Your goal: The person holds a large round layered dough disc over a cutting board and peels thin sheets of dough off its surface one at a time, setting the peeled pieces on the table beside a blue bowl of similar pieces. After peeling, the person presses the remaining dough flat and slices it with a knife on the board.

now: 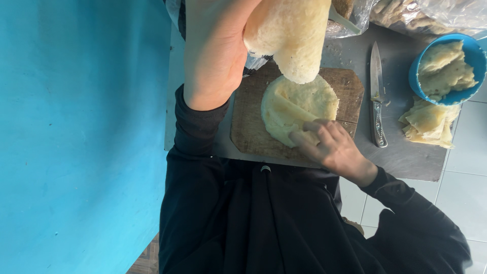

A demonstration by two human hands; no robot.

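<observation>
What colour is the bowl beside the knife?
Bright blue; the bowl shows best in the head view, at upper right.

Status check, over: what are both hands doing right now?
Left hand grips a lifted flatbread. Right hand folds flatbread on wooden board. Knife lies apart, nothing blocking.

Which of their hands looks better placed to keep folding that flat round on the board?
Probably the right hand: its fingers already rest on the flat round's folded edge. The left hand is raised, gripping a rolled flatbread.
</observation>
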